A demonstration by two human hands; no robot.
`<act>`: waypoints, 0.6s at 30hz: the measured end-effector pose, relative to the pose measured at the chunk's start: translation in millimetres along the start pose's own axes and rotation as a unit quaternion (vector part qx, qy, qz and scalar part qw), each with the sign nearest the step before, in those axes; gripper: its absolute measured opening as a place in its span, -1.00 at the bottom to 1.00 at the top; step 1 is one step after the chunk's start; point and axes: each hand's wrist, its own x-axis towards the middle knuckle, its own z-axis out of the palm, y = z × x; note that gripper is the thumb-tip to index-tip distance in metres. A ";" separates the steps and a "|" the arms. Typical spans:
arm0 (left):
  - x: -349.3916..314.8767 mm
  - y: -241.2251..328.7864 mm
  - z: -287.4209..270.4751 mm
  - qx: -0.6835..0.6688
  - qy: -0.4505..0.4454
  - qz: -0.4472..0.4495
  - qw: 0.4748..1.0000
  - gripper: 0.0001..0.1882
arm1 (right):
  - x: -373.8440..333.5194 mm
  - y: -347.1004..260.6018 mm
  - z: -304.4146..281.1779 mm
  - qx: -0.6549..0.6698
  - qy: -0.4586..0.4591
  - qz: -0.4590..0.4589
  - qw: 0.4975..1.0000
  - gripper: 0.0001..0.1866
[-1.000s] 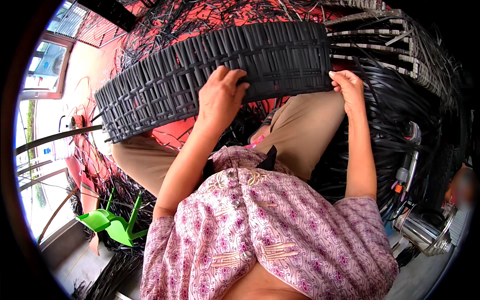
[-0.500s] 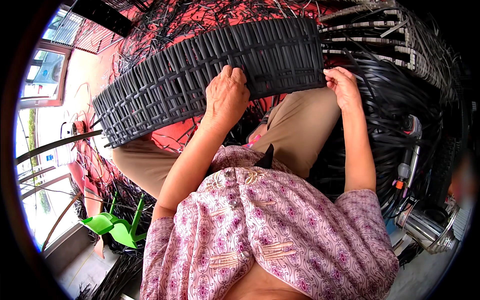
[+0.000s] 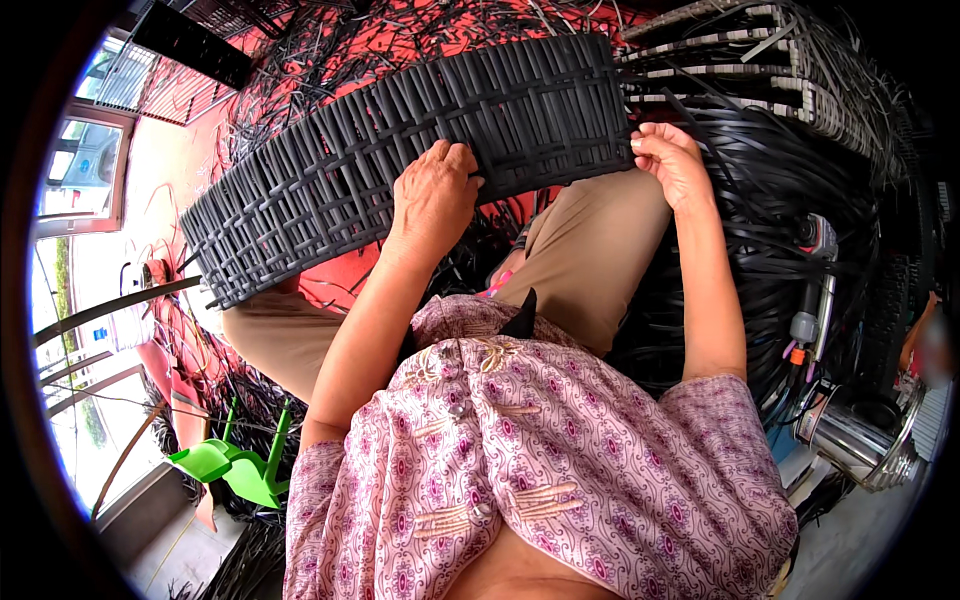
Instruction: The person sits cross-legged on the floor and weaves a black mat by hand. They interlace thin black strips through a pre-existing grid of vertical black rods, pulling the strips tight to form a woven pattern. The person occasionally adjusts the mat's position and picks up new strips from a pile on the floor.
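Head view, left hand (image 3: 436, 192) over woven panel (image 3: 385, 140), grip hidden, right hand (image 3: 680, 168) pinching its end

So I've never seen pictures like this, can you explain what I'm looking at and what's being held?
There's no machine here, just a person's two bare hands. The view comes from a wide fisheye camera worn on the head, looking down, so straight edges bend near the rim.

A black woven panel seems to rest on the bent knees. The left hand is on its lower part; the right hand has its fingertips at its right end. How firmly either grips, I can't tell.

Black strips are heaped on the right, and more lie scattered over the red floor.
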 end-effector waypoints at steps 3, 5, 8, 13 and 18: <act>-3.7 1.4 3.2 -0.003 0.027 0.014 1.000 -0.83 | -0.5 -11.9 1.1 0.022 0.023 0.047 0.998 -0.83; -6.0 3.0 8.0 0.009 0.062 0.034 0.997 -0.83 | 6.7 -6.0 -4.4 0.007 0.064 0.053 0.996 -0.79; -11.9 -1.7 15.0 0.002 0.110 0.066 0.992 -0.83 | 5.3 -5.2 -1.1 -0.035 0.083 0.055 0.994 -0.73; -13.0 -5.4 18.3 -0.030 0.133 0.075 0.988 -0.82 | 16.8 -9.3 -8.4 -0.105 0.012 0.017 0.994 -0.73; -16.0 -7.0 18.9 -0.042 0.141 0.080 0.986 -0.83 | 32.9 -14.3 12.2 -0.095 0.009 -0.104 0.990 -0.76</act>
